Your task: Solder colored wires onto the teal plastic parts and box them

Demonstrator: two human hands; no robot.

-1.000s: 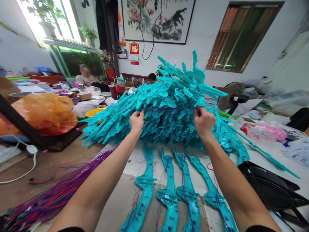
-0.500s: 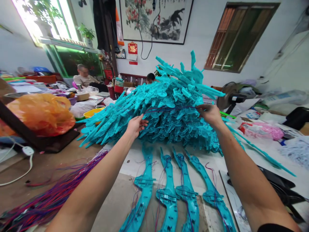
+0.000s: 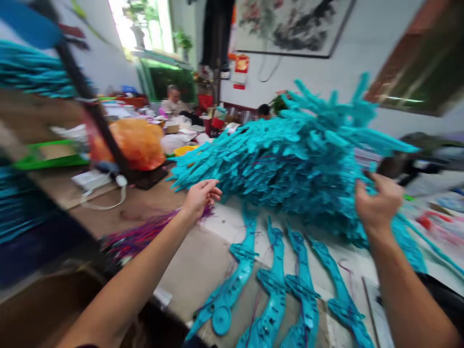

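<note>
A large pile of turquoise plastic parts (image 3: 275, 150) lies across the table. A thin dark red and purple wire (image 3: 277, 158) rests on its front face, apart from both hands. My left hand (image 3: 203, 197) hovers at the pile's front left, fingers loosely bent, with nothing visible in them. Just below it is the end of a bundle of red and purple wires (image 3: 145, 237). At the pile's right side is my right hand (image 3: 380, 200), thumb and fingers apart; some fingertips blur against the turquoise parts. Several long turquoise pieces with wires (image 3: 275, 270) lie in a row between my forearms.
An orange plastic bag (image 3: 136, 145) and a white power strip (image 3: 92, 180) are at the left, beside a dark post (image 3: 97, 116). More turquoise parts (image 3: 32, 67) are stacked at the far left. A person (image 3: 174, 104) sits at the back; another head (image 3: 264, 111) shows behind the pile.
The wire stretched between my hands is let go and now lies on the pile. My left hand has come down toward the wire bundle. The view has swung left.
</note>
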